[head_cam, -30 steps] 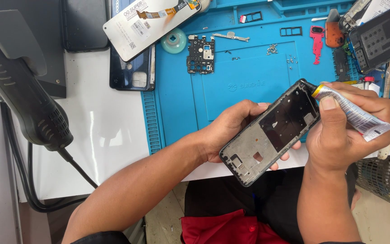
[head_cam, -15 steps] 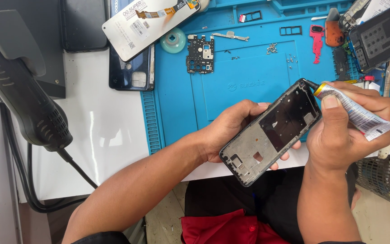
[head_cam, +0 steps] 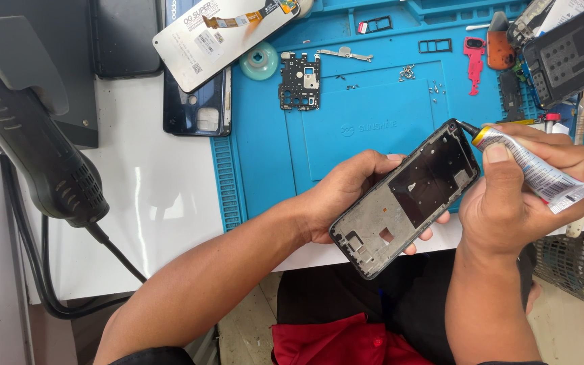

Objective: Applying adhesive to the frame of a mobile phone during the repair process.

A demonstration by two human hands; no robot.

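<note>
Above the mat's near edge, left hand grips phone frame, right hand clamps glue tube.

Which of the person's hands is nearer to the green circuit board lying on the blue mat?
Left. The left hand holds the phone frame just below the circuit board; the right hand, squeezing the glue tube, sits farther right.

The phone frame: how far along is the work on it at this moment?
Done: the phone frame is stripped bare, and its circuit board and small screws lie out on the blue mat. In hand: the left hand holds the frame, and the right hand presses the glue tube nozzle to its top corner. Left: the screen panel lies apart, not fitted.
</note>
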